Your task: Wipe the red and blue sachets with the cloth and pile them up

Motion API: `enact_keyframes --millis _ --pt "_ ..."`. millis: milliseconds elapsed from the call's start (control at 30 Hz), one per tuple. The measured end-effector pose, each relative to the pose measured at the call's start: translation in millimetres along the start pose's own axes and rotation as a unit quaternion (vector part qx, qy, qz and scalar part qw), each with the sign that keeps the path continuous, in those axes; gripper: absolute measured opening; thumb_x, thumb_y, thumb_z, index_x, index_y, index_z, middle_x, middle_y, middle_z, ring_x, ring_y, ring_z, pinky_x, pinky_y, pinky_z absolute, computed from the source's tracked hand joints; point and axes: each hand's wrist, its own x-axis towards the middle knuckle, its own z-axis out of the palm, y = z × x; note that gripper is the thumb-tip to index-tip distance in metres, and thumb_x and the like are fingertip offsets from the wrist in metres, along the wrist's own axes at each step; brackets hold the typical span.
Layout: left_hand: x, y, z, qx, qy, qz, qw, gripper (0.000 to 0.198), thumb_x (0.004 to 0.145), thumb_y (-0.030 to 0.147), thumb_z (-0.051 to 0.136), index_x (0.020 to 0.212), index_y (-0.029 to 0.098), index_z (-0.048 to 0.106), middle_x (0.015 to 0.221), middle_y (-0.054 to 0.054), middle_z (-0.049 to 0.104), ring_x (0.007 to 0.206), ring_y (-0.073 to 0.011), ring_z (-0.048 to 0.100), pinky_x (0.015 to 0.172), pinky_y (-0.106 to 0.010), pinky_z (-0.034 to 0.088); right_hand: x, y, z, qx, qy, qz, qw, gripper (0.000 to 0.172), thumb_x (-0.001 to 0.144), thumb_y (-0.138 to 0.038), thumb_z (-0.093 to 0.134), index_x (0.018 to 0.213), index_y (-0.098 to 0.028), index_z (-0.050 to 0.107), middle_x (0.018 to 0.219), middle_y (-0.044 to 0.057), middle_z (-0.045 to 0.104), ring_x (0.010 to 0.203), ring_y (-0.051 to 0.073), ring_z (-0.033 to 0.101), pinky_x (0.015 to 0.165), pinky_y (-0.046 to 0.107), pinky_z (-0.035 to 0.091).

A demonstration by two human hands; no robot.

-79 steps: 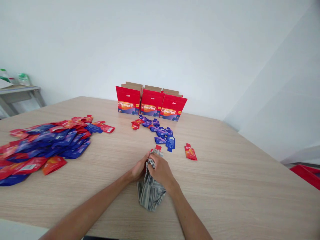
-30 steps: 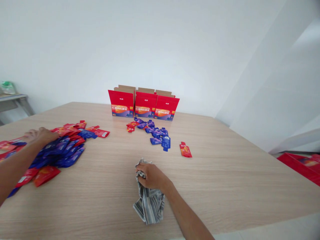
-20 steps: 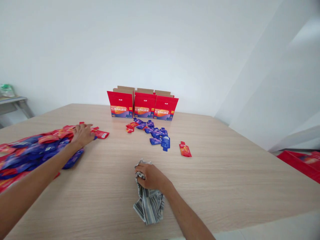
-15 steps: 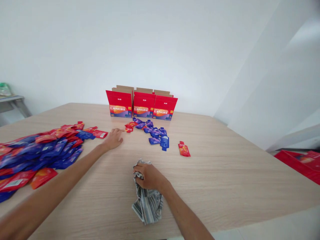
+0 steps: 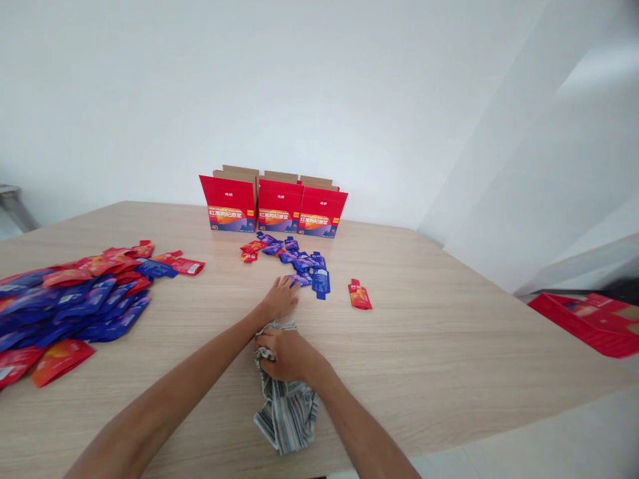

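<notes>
My right hand (image 5: 285,352) is closed on a bunched grey striped cloth (image 5: 287,412) that lies on the wooden table (image 5: 449,346). My left hand (image 5: 280,297) reaches across, fingers stretched flat toward a blue sachet (image 5: 302,280) at the near edge of a small cluster of blue sachets (image 5: 299,259); its fingertips touch or nearly touch it. A single red sachet (image 5: 359,295) lies to the right of the cluster. Three open red cartons (image 5: 272,206) stand in a row behind.
A large heap of blue and red sachets (image 5: 74,296) covers the table's left side. A few red sachets (image 5: 249,249) lie left of the small cluster. Flat red cartons (image 5: 584,319) sit beyond the table's right edge. White walls stand behind.
My left hand swept from the large heap on the left across the table to the small blue cluster. My right hand stayed on the cloth. The view shifted slightly right.
</notes>
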Motion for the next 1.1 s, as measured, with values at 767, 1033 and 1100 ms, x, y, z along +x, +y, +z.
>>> enact_keyframes --millis 767,1033,1100 --pt "-69 20 -14.9 -0.74 0.139 -0.21 0.623 0.032 0.079 0.041 0.055 0.098 0.017 0.065 0.101 -0.008 0.072 0.103 -0.0263 0.065 0.094 -0.037 0.049 -3 5 -24 0.067 0.237 0.125 0.961 0.015 0.087 -0.012 0.048 0.094 -0.022 0.058 0.098 0.003 0.062 0.086 0.017 0.058 0.078 0.027 0.043" --pt "-86 52 -17.4 -0.86 0.032 -0.257 0.439 0.009 0.066 0.027 0.061 0.067 0.018 0.061 0.07 -0.005 0.07 0.079 -0.0274 0.07 0.079 -0.036 0.054 -4 12 -24 0.072 0.189 0.098 0.974 0.015 0.084 -0.012 0.053 0.094 -0.021 0.061 0.097 0.004 0.063 0.089 0.018 0.058 0.08 0.028 0.044" --pt "-88 55 -20.9 -0.863 -0.005 -0.259 0.434 0.011 0.066 0.027 0.061 0.07 0.017 0.064 0.071 -0.006 0.072 0.08 -0.0291 0.071 0.079 -0.038 0.053 -4 15 -27 0.071 0.246 0.13 0.958 0.015 0.085 -0.013 0.051 0.094 -0.021 0.06 0.097 0.005 0.062 0.089 0.019 0.058 0.08 0.029 0.044"
